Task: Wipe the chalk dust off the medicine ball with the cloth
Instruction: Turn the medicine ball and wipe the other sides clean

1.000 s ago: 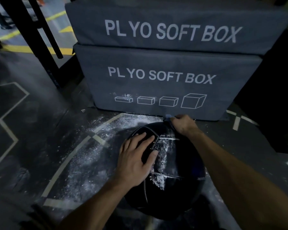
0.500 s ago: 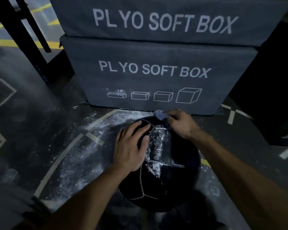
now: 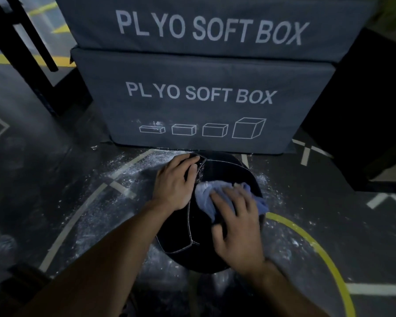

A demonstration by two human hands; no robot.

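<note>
Medicine ball (image 3: 217,170) was what both my hands were on, a black one with pale seams, sitting on the dark floor (image 3: 44,184) just in front of the lower plyo box (image 3: 199,104). My right hand (image 3: 238,227) lay over the cloth (image 3: 206,195) on the top right of the ball, fingers spread and nearly straight, pressing the fabric down against the leather rather than bunching it in a fist. My fingers there were blurred, so I could not tell how tightly the tips dug in. The cloth was pale blue and crumpled, spilling out past my fingertips toward the boxes and over the ball's right shoulder. My left hand (image 3: 176,181) rested flat on the ball's upper left, fingers together and gently curved to its roundness, thumb lying along a seam, holding nothing but the ball itself. The two hands were close, with the cloth's edge touching the heel of my left thumb.

Around the ball, white chalk dust (image 3: 114,191) was scattered thickly on the floor to its left and more thinly to its right. A yellow curved line (image 3: 306,236) ran on the floor to the ball's right, and pale grey lines crossed to its left. Beyond the ball the upper plyo box (image 3: 210,26) was stacked on the lower one, both grey with white lettering. A black frame (image 3: 21,42) stood left of the boxes.
</note>
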